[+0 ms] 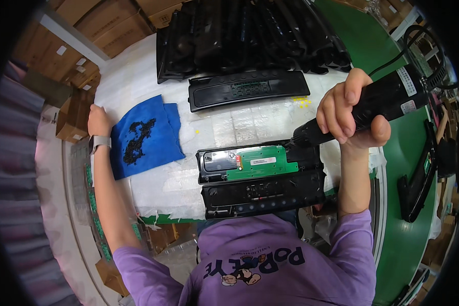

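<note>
My right hand (344,109) is wrapped around a black corded electric screwdriver (387,97). Its nose points down and left, at the right end of a green circuit board (265,162). That board sits in a long black plastic housing (214,162), which lies on the white-covered table in front of me. A matching black panel (262,196) lies against the housing's near side. At the left, my left hand (101,121) rests by the edge of a blue cloth (163,137); its fingers are hidden. Small black screws (137,140) are scattered in a heap on the cloth.
Beyond the housing lies another black panel (250,91) with a display window. Behind it are many black parts (250,38) in a row. A green surface (398,204) runs along the right, with a black frame (418,188) on it. Cardboard boxes (112,33) stand at the far left.
</note>
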A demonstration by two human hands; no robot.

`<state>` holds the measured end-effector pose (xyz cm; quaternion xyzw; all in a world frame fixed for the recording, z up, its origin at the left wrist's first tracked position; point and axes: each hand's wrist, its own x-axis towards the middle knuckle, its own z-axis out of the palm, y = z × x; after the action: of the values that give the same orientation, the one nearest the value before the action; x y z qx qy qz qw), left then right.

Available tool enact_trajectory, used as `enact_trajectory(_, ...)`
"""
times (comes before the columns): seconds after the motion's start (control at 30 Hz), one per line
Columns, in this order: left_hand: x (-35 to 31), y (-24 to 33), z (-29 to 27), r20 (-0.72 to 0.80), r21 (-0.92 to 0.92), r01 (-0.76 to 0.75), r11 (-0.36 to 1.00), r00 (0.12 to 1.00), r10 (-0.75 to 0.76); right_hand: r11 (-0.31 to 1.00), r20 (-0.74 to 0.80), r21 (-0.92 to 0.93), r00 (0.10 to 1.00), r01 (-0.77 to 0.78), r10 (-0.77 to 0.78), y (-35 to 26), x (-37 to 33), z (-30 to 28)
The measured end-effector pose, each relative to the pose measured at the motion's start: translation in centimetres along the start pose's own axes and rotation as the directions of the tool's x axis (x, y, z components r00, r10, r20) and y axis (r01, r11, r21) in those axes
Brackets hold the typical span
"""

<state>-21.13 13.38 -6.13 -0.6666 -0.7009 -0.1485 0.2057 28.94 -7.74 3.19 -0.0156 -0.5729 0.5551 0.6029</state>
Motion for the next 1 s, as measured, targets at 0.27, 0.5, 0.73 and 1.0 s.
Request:
enact_trajectory(0.27,-9.9,19.6,-14.3,0.208,-0.972,0.236,-0.009,0.873,0.442,0.990,-0.018,0.000,0.990,0.140,-0.140,0.0,0.7,1.3)
enact_trajectory(0.5,-14.1,25.1,-15.7,0.351,-0.668,0.729,-0.147,0.484,0.802,0.962,-0.352,0.035,0.904,0.270,-0.241,-0.1,0.2,2.7)
enact_trajectory(0.73,-14.3,24.7,-15.7,0.391,-0.667,0.728,-0.160,0.524,0.757,0.977,-0.356,0.058,0.918,0.206,-0.172,0.3,0.2,3.0)
enact_trajectory(1.0,-14.3,24.2,-14.5,0.261,-0.741,0.642,-0.197,0.546,0.796,0.984,-0.361,0.058,0.923,0.167,-0.136,1.3,0.3,3.8)
